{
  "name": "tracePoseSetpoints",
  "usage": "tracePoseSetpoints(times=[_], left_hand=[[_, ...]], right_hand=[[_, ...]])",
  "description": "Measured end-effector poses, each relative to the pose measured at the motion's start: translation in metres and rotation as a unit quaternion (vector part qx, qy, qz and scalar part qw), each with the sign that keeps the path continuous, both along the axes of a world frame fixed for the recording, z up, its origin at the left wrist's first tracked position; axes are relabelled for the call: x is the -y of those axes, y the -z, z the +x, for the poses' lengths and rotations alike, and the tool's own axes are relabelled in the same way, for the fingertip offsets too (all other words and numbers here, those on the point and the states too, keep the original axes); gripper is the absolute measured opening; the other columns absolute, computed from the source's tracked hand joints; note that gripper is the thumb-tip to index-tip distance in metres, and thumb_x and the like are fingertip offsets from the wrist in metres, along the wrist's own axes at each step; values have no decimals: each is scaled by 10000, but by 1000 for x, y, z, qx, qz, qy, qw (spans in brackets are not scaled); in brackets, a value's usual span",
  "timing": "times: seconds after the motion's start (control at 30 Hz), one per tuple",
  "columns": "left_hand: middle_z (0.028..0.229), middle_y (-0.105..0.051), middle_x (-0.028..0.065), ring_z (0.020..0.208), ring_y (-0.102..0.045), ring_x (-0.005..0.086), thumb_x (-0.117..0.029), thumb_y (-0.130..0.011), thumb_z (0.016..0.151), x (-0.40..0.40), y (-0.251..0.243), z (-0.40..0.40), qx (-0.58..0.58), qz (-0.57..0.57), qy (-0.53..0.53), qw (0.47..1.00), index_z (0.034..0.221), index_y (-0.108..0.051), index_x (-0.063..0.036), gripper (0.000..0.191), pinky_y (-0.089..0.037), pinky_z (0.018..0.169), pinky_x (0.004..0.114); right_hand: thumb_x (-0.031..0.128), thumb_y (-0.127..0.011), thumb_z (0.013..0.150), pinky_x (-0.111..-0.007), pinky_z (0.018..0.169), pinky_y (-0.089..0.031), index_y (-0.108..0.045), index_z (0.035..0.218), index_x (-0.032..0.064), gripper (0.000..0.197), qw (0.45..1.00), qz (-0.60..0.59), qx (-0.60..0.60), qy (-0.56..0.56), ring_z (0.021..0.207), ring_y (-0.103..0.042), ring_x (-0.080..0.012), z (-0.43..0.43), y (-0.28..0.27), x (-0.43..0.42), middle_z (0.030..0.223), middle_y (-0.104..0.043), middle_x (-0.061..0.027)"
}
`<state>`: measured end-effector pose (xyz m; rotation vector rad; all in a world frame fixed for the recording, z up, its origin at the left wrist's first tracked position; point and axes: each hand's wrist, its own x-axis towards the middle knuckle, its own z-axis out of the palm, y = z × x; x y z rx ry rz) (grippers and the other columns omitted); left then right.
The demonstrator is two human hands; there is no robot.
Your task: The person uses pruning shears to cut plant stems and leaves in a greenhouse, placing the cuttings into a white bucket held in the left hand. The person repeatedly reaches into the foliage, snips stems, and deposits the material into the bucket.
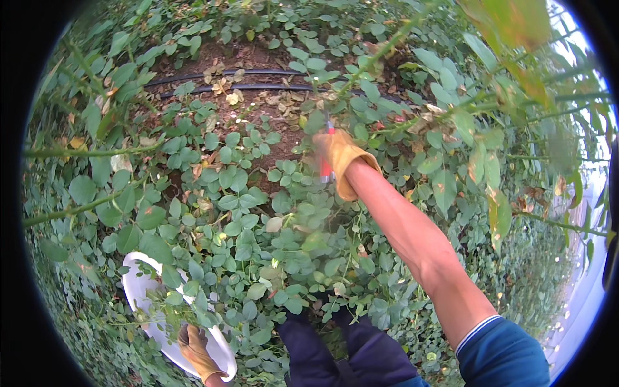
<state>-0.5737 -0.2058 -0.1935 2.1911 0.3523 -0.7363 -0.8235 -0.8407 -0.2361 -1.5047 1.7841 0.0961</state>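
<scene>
My right hand (341, 157), in a tan work glove, grips red-handled pruning shears (325, 168) among the rose bushes ahead of me. Their metal end points away from me, with leaves partly over the tip, so I cannot see whether the blades touch a stem. Low on the left, my left hand (197, 349) wears a matching glove and has curled fingers. It is over a white plastic tub (162, 334), tilted among the leaves. Green leafy stems (167, 305) lie right at its fingertips; whether they are gripped or just rest in the tub is unclear.
Two black irrigation hoses (271, 87) cross the brown soil (275, 126), which has dry leaves on it. Thick green rose canes (92, 152) reach in from the left. Others, with browned leaves (498, 213), hang close on the right. A pale strip (580, 290) runs along the right edge.
</scene>
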Motion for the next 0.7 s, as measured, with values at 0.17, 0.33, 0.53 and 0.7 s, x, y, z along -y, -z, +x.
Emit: tracePoseSetpoints(times=[0.17, 0.33, 0.53, 0.7], left_hand=[[1022, -713, 20, 861, -722, 183, -365, -782, 1004, 5, 2, 3, -17, 11, 11, 1000, 1241, -723, -79, 376, -555, 751, 324], [1030, -718, 27, 863, -716, 168, -334, -770, 993, 18, -8, 0, -12, 10, 16, 1000, 1236, -719, -63, 368, -556, 764, 315], [1041, -723, 22, 871, -714, 161, -346, -786, 992, 27, -10, -7, 16, 10, -3, 1000, 1269, -711, -50, 413, -572, 782, 316], [1154, -748, 64, 976, -752, 229, -426, -775, 1029, 30, -14, -9, 3, 18, 29, 999, 1335, -698, -76, 471, -598, 833, 370]], right_hand=[[215, -643, 1024, -415, 619, -522, -701, 1129, 62, 194, 937, 128, 203, 255, 686, -653, -238, 2, -1, -13, 881, -714, -82], [193, -676, 1000, -402, 574, -518, -686, 1076, 38, 173, 930, 179, 251, 200, 646, -631, -206, -10, -52, -50, 839, -703, -68], [188, -691, 995, -393, 638, -577, -709, 1067, 52, 155, 910, 213, 277, 224, 663, -643, -196, -18, -72, -86, 833, -708, -58], [249, -723, 1065, -451, 807, -672, -707, 1136, 38, 223, 826, 245, 428, 271, 849, -730, -231, -32, -67, -76, 1031, -744, -90]])
